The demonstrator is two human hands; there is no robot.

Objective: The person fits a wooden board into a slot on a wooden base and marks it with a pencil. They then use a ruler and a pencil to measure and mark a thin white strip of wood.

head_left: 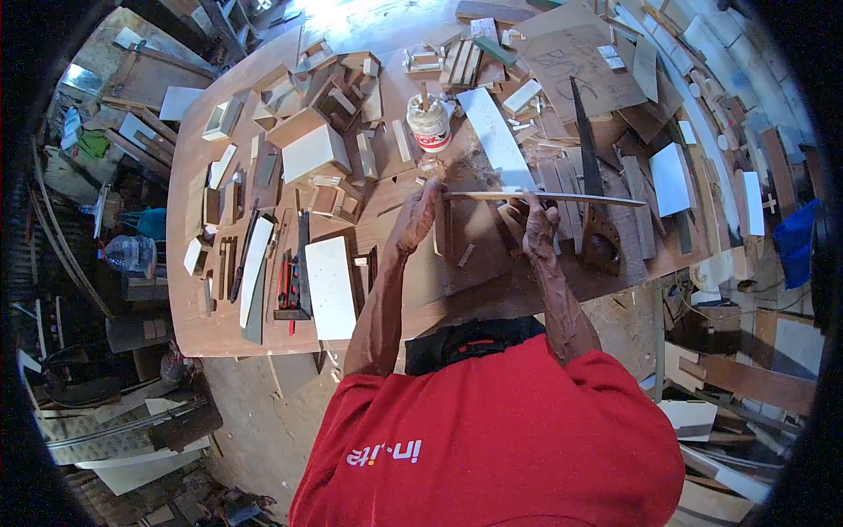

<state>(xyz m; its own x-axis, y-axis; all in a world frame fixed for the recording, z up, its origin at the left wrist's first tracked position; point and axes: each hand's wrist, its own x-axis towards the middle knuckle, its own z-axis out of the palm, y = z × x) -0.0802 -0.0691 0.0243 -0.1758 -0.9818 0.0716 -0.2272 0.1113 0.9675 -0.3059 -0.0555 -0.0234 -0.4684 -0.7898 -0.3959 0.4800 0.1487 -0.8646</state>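
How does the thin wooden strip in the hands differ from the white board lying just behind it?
The thin wooden strip is narrow, tan and held by the left hand and right hand; the white board is wider, pale and lies on the table. The strip runs sideways; the board slants away. Both are long and flat.

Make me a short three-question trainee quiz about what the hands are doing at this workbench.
1. True or false: both hands grip the long thin wooden strip.
2. Which stands just beyond the strip: A) white plastic glue tub with stick B) blue kettle?
3. The dark pointed handsaw lies nearer which hand?

Key:
1. True: left hand and right hand hold it level.
2. A.
3. Right hand.
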